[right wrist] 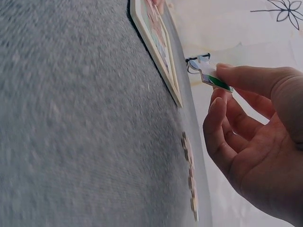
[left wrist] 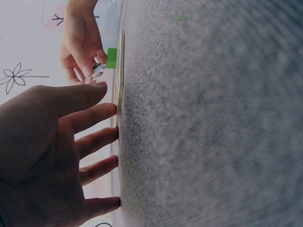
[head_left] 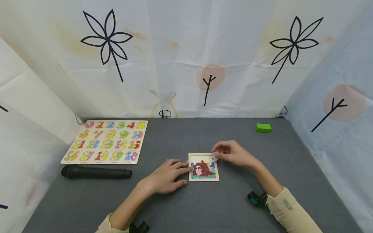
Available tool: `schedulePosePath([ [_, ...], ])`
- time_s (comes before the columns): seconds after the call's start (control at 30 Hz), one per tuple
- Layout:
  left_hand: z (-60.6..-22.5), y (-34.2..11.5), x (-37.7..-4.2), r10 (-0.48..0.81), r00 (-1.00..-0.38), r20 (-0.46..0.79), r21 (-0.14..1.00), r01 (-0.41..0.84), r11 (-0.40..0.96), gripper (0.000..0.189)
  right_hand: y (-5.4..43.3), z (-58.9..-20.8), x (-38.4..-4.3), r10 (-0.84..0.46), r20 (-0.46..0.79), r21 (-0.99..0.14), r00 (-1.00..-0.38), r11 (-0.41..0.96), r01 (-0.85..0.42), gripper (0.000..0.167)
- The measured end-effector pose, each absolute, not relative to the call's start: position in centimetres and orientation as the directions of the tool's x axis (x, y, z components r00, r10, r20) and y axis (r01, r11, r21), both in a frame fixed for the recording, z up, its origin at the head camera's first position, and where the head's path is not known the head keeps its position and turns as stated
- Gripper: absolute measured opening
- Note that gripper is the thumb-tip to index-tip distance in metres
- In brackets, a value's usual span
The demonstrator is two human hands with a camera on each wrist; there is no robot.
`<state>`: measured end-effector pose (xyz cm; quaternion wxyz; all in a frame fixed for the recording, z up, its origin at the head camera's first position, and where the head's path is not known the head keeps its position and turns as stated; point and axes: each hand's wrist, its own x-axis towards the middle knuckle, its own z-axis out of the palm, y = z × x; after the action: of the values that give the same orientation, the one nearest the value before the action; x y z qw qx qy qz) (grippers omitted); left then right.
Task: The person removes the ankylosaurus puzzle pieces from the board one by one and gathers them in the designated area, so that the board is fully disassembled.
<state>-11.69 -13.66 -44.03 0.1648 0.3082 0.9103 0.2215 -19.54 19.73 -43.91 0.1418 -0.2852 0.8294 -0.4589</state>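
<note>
A small jigsaw puzzle [head_left: 201, 179] in a pale frame lies on the grey table, its lower part filled with a red picture and its upper strip bare. My right hand [head_left: 234, 155] pinches a puzzle piece [right wrist: 210, 75] between thumb and fingers above the frame's upper right corner. White, green and light blue show on that piece. My left hand [head_left: 164, 178] lies at the frame's left side with fingers spread, fingertips touching its edge. In the right wrist view, loose puzzle pieces [right wrist: 190, 177] lie on the table beyond the frame; the right hand hides them in the head view.
On the left lies a number board [head_left: 106, 142] with colourful digits, and a black microphone [head_left: 96, 171] in front of it. A green block [head_left: 263, 128] sits at the back right. White printed curtains [head_left: 180, 48] stand behind and beside the table.
</note>
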Motion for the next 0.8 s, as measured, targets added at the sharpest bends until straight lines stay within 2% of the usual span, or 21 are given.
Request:
schedulePosePath([
  [0.8, -44.0, -13.6, -11.6, 0.633, -0.758, -0.157, 0.502, 0.491, 0.712, 0.054, 26.1, -43.0, -21.1, -0.456, -0.025, -0.816, -0.89, 0.524, -0.245, 0.02],
])
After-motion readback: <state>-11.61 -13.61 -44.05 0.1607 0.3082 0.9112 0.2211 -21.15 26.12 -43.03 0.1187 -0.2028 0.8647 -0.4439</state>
